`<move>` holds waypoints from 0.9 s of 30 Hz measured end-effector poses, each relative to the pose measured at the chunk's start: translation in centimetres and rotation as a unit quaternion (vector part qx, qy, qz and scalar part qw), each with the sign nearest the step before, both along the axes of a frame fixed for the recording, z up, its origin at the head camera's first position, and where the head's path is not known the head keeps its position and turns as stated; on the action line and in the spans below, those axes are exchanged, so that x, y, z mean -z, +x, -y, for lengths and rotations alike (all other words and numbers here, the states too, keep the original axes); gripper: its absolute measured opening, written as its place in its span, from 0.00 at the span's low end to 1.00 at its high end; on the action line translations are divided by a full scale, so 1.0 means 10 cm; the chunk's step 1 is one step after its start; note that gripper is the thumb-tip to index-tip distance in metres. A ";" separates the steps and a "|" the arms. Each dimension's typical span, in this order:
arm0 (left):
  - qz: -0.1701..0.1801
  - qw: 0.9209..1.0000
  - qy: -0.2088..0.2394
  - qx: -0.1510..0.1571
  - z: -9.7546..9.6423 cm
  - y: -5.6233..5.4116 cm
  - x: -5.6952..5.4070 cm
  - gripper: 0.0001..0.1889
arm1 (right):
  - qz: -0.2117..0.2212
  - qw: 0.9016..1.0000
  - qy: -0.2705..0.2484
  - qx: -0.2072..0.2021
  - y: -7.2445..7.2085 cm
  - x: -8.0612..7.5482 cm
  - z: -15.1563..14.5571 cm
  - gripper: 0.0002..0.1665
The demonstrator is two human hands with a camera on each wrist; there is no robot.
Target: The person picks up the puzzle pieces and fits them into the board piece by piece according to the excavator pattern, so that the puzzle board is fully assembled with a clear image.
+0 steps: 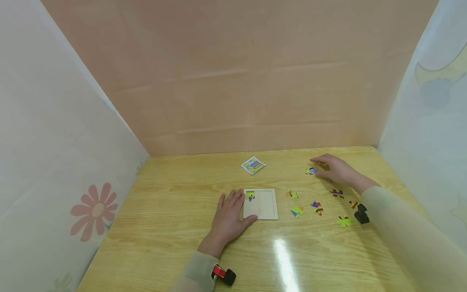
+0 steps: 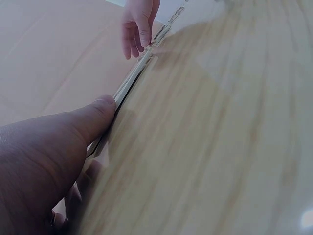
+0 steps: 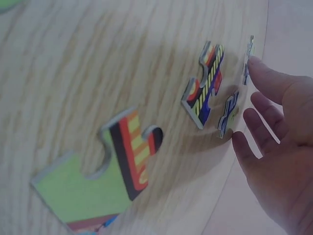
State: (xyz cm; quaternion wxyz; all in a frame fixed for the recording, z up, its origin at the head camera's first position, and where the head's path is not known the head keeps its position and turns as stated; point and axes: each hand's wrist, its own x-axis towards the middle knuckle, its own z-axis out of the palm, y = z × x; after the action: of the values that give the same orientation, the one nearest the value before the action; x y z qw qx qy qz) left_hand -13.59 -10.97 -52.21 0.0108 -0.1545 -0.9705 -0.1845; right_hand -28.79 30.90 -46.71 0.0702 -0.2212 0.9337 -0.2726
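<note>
A shallow square puzzle tray [image 1: 263,209] lies on the table with one green piece [image 1: 250,195] in its upper left corner. My left hand [image 1: 229,217] rests beside it, fingers stretched along the left edge and thumb at the lower edge; in the left wrist view the thumb [image 2: 93,117] meets the tray's side. My right hand [image 1: 337,170] hovers at the far right with fingers apart. Its thumb is right by a green and blue jigsaw piece [image 1: 311,171], and another blue piece [image 3: 228,115] lies close under the fingers. Nothing shows between its fingers.
Several loose jigsaw pieces lie right of the tray, among them an orange and green one [image 1: 292,194], a red and blue one [image 1: 316,207] and a green one [image 1: 344,221]. A small picture card [image 1: 253,165] lies behind the tray. Covered walls [image 1: 251,81] enclose the table.
</note>
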 end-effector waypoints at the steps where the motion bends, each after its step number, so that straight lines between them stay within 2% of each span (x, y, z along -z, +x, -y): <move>1: 0.002 1.000 0.000 -0.001 0.00 0.00 0.00 0.48 | 0.001 1.000 -0.001 -0.003 -0.01 0.01 0.01 0.35; 7: -0.005 1.000 -0.004 0.001 0.02 0.00 -0.01 0.47 | 0.004 1.000 0.002 -0.018 -0.06 0.04 0.02 0.34; 14: -0.010 1.000 -0.009 0.000 0.02 0.00 0.00 0.47 | 0.002 1.000 -0.006 -0.028 -0.06 0.09 -0.04 0.29; 27: -0.009 1.000 -0.006 -0.001 0.01 0.01 0.00 0.47 | 0.008 0.999 -0.024 -0.023 -0.04 0.10 -0.04 0.24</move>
State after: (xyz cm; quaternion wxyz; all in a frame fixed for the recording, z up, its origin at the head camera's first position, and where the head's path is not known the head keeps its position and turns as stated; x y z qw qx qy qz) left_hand -13.53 -11.11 -52.17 0.0187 -0.1556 -0.9716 -0.1773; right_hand -29.20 31.34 -47.71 0.0783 -0.2420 0.9210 -0.2951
